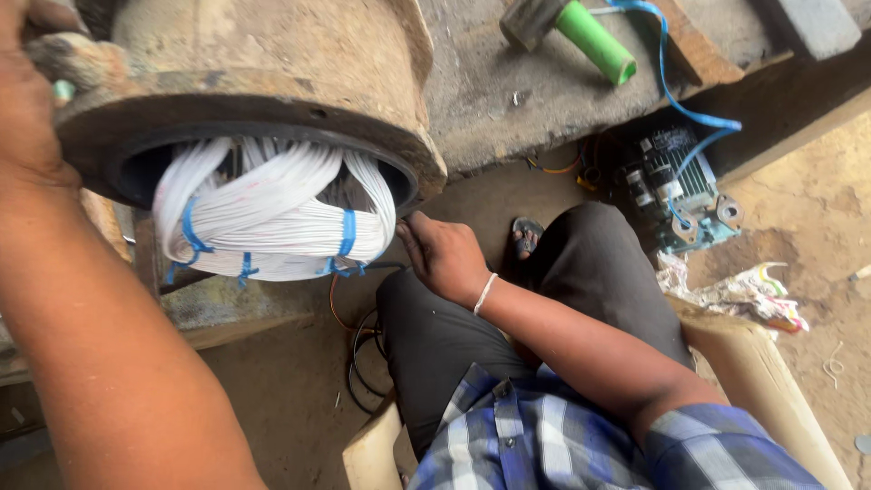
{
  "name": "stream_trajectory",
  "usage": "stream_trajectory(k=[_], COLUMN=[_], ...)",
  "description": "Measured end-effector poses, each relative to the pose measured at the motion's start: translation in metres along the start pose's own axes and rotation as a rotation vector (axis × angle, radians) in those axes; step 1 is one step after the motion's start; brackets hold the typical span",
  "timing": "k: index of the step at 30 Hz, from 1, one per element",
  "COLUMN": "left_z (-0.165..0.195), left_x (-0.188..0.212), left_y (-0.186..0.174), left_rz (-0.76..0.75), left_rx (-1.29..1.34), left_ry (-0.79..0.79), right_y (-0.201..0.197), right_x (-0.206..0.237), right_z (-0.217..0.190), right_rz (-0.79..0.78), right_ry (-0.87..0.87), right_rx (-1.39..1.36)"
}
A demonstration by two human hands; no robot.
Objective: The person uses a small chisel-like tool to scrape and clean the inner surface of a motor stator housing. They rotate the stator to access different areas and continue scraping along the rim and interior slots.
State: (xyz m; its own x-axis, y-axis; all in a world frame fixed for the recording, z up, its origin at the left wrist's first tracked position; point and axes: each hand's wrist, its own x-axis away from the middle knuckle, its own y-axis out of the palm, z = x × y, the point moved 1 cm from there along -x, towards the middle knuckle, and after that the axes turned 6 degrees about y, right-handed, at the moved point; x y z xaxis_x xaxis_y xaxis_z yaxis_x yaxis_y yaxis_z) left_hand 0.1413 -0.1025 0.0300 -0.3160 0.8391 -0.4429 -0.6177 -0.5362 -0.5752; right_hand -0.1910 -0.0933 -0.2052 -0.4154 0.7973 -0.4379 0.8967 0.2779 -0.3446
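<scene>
My left hand (27,100) grips rusty round motor housing (272,82) rim; right hand (445,257) pinches blue tie (347,232) end at white coil bundle (272,213); crumpled printed wrapper (735,295) right.

The left forearm rises along the frame's left side, its left hand (25,100) at the top corner, palm pressed flat and partly cut off. The right arm reaches forward, the right hand (442,256) loosely curled with fingertips (406,231) pinched together.

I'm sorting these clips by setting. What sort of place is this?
Probably a motor repair workshop: a rusty motor housing packed with white wire coils, a green-handled hammer on the bench, and a dirt floor.
</scene>
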Motion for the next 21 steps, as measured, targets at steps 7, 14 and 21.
stream_trajectory(k=[7,14,21], left_z=[-0.004,-0.007,-0.005], left_x=[-0.002,0.004,0.01], left_y=[0.0,0.003,0.001], left_rz=[0.002,-0.002,-0.003], left_rx=[-0.012,-0.035,-0.064], left_ry=[-0.006,-0.03,-0.061], right_y=[0.008,0.014,0.025], right_x=[-0.001,-0.003,-0.001], right_z=[0.007,0.014,0.015], right_rz=[-0.015,-0.024,-0.029], right_ry=[0.013,-0.007,0.032], right_rx=[0.007,-0.026,-0.074])
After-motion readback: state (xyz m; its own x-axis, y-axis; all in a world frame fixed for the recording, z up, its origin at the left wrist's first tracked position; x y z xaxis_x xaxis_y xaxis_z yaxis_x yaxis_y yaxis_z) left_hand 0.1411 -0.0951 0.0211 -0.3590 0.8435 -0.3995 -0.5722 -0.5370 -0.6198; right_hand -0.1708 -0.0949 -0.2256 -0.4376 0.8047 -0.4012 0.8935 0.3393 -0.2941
